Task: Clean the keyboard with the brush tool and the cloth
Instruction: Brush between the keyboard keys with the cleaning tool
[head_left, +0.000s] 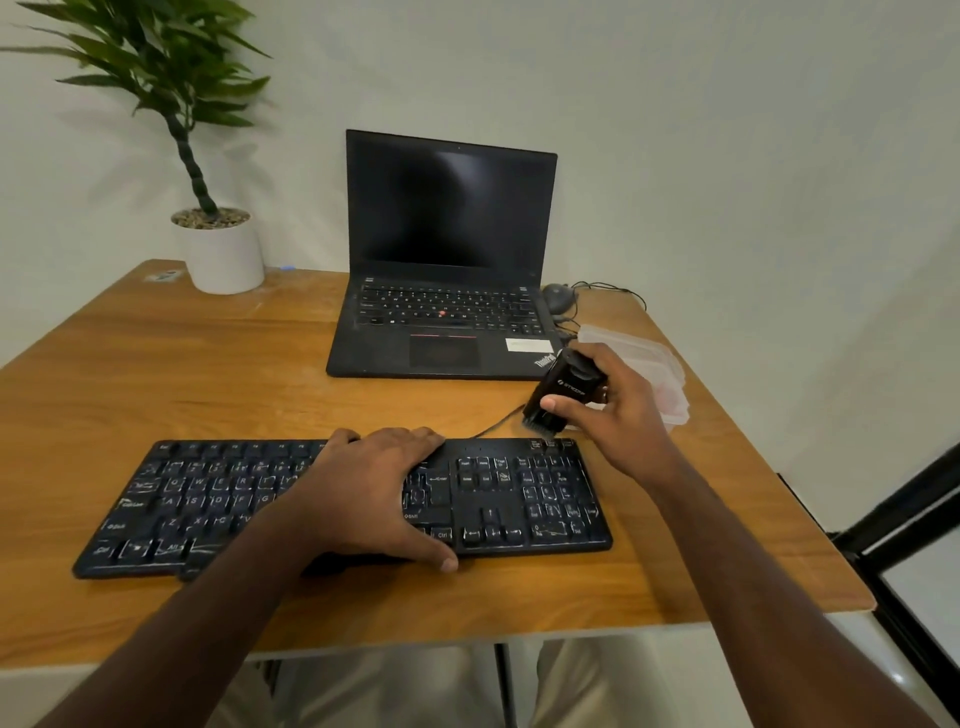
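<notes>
Head view: black full-size keyboard (343, 501) lies flat at the near edge of the wooden desk (156, 374), keys still streaked with pale grime, so I'd judge brushing barely started and no wipe yet. Left hand (374, 496) rests flat, fingers spread, over the middle keys, steadying it. Right hand (613, 410) grips the black blocky brush tool (558, 397), bristles down, just beyond the keyboard's far right corner. No cloth identifiable; clear plastic packaging (654, 374) sits behind that hand.
</notes>
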